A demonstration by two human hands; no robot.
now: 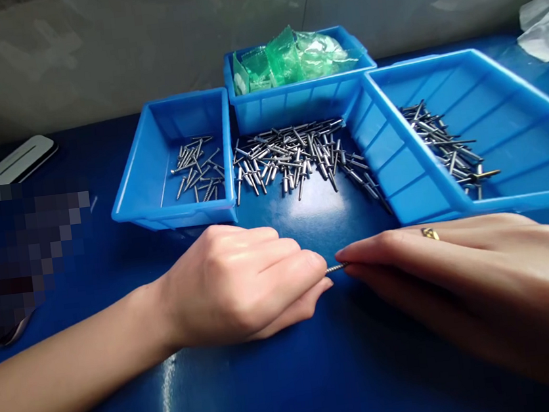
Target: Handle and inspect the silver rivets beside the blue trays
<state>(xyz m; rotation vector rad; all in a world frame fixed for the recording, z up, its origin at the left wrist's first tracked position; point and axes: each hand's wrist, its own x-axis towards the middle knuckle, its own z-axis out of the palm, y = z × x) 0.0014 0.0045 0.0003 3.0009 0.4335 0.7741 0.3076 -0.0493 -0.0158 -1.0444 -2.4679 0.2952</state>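
Between my two hands, low over the blue table (285,383), a thin threaded screw (335,268) lies nearly level. My left hand (254,284) pinches its left end between thumb and forefinger, the other fingers curled in. The right end sits in the fingertips of my right hand (460,271), which wears a gold ring. Only the short middle stretch of the screw shows; its ends are hidden. Beyond my left hand, the small blue bin (176,210) holds loose screws (195,165). Past my fingers, a pile of pop rivets (293,154) is spread on the table.
A large blue bin (526,202) at right contains more rivets (445,140). Behind the pile, another blue bin (292,101) holds green plastic packets (282,59). A white device (19,161) lies at far left, and white paper (548,22) at far right. A wall (137,43) closes the back.
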